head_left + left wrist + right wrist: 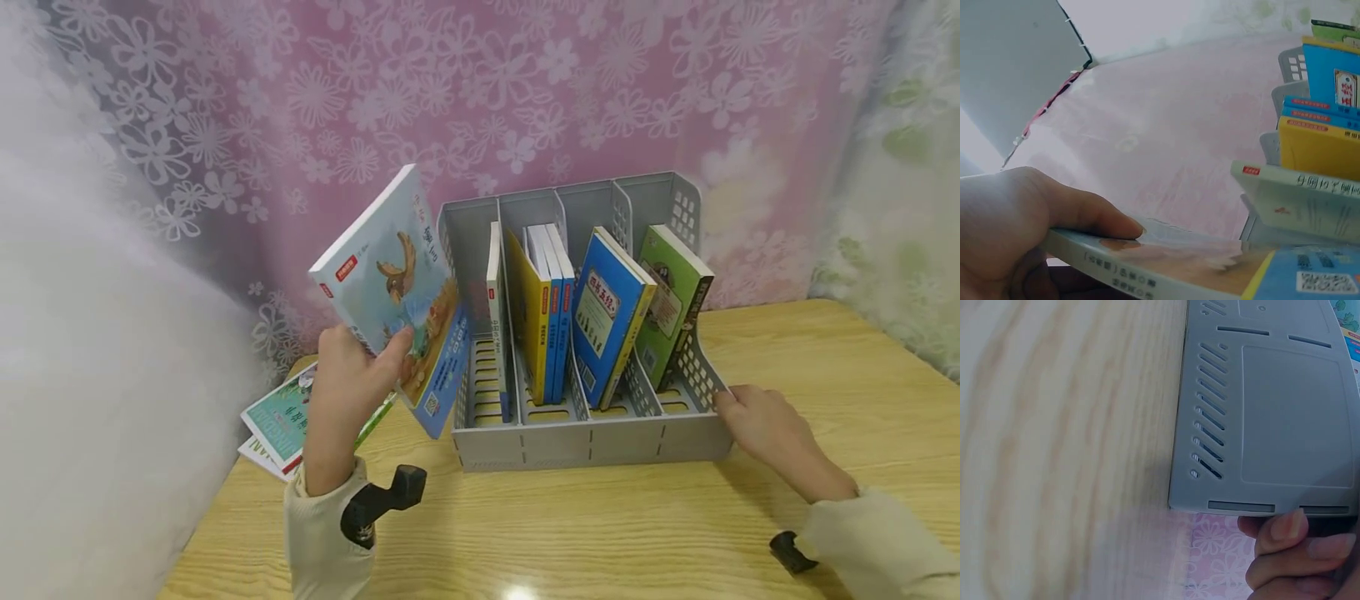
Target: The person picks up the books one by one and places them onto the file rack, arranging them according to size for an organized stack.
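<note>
My left hand [352, 379] holds a light-blue picture book [401, 296] with a bird on its cover, tilted at the left end of a grey desk book organizer [555, 450]. In the left wrist view the thumb [1107, 219] lies on the cover; the other fingers are mostly hidden under the book. My right hand [772, 429] grips the organizer's front right corner, its fingers [1285, 528] curled at the edge in the right wrist view. A thin white-spined book [495, 317] stands in the leftmost compartment.
Other compartments hold yellow and blue books [551, 325], a blue book [607, 317] and a green book [671, 300]. Behind my left forearm, several books [281, 421] lie on the wooden table [600, 533]. A pink flowered curtain [465, 92] hangs behind the organizer.
</note>
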Available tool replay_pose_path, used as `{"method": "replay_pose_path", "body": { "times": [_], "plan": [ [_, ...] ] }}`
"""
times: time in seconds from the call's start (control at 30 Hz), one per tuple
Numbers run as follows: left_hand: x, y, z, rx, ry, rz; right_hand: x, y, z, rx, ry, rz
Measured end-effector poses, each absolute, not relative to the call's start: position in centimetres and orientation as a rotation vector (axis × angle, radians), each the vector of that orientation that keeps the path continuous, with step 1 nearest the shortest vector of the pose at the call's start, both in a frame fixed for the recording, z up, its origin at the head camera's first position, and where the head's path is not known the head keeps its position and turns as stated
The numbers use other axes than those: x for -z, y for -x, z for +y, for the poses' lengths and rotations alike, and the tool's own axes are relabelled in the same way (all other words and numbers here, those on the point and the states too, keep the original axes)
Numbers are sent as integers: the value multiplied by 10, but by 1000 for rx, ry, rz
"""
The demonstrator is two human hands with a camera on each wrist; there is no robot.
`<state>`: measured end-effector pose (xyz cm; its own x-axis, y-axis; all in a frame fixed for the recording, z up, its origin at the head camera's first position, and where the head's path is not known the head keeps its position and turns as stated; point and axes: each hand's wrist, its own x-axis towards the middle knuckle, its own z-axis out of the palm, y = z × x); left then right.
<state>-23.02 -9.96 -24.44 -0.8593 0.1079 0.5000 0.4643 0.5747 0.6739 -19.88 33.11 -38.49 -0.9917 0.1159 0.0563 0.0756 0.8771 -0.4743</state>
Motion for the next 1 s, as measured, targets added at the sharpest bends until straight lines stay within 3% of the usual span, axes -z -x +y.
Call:
{"method": "replay_pose_path", "body": {
  "times": [0.53,1.0],
  "plan": [
    [272,268,-62,1313,528,-2286,387,198,330,-744,152,-2970],
    [292,297,-50,1094,562,-2366,383,196,325,-754,187,-2959]
  ]
}}
